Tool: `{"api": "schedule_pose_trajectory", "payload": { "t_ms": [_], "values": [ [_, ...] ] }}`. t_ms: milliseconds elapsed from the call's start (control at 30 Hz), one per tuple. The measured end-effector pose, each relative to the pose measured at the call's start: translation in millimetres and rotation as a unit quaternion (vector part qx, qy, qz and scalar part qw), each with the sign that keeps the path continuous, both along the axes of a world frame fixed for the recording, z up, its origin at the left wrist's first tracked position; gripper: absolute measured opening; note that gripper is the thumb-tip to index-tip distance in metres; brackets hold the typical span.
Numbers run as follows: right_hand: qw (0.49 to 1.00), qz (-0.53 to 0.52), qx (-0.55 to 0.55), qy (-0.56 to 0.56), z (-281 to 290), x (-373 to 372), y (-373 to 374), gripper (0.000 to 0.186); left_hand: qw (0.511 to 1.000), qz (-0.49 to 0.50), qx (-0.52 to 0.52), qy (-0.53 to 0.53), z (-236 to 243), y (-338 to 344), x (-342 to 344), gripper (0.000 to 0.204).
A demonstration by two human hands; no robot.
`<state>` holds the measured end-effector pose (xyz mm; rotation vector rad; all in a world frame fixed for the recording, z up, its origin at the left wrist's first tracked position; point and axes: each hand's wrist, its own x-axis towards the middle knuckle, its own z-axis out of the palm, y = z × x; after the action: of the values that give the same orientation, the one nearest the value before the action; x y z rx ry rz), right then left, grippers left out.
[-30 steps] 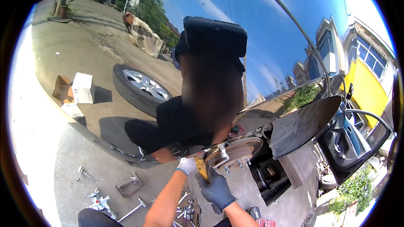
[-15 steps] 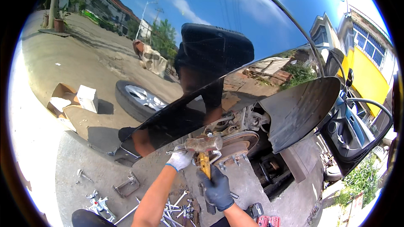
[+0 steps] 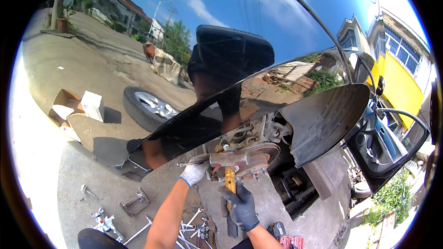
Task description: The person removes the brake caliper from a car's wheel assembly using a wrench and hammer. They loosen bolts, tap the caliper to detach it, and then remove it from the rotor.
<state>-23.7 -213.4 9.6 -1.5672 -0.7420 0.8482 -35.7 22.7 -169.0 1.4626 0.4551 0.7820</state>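
My right hand [image 3: 242, 206], in a dark grey glove, grips a hammer by its yellow handle [image 3: 230, 180] with a black lower grip. The hammer's heavy steel head [image 3: 228, 159] is up in front of the brake parts and covers some of them. My left hand [image 3: 194, 174], in a white glove, is closed just left of the hammer head. From its top sticks out a grey metal bar tool [image 3: 190, 162], whose far end is hidden. Beside the hammer is the rusty brake disc [image 3: 266, 152], on a hub with wheel studs [image 3: 258, 175].
A glossy dark car fender [image 3: 277, 92] hangs over the wheel area, with a wheel-arch liner [image 3: 327, 120] at right. Several spanners [image 3: 190, 228], a metal bracket [image 3: 134, 201] and a caliper-like part [image 3: 106, 223] lie on the concrete. A red socket case [image 3: 291, 242] sits lower right.
The hammer head has shifted slightly right and lies more level, blurred by motion. My right hand has moved a little right with it. My left hand stays near the same spot.
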Motion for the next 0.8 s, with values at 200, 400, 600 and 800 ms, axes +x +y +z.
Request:
{"api": "schedule_pose_trajectory", "payload": {
  "t_ms": [200, 400, 600, 800],
  "values": [
    [0.999, -0.001, 0.006, -0.051, -6.1, -1.2, -4.3, 0.021, 0.999, -0.035, 0.029, 0.017, 10.2, -3.2, -4.8, 0.038],
    [0.999, 0.010, 0.040, -0.019, 3.6, -5.7, -5.5, 0.012, 0.988, -0.068, -0.099, -0.097, -5.5, 12.2, 0.0, 0.039],
    [0.998, -0.013, 0.041, -0.054, -6.7, 1.9, -11.5, 0.024, 0.997, -0.056, 0.049, 0.036, 33.4, -3.2, -19.9, 0.039],
    [0.998, -0.003, 0.056, -0.002, -3.0, -2.3, -6.0, 0.026, 0.999, 0.001, -0.010, -0.050, 10.9, -6.0, -12.5, 0.034]
  ]
}}
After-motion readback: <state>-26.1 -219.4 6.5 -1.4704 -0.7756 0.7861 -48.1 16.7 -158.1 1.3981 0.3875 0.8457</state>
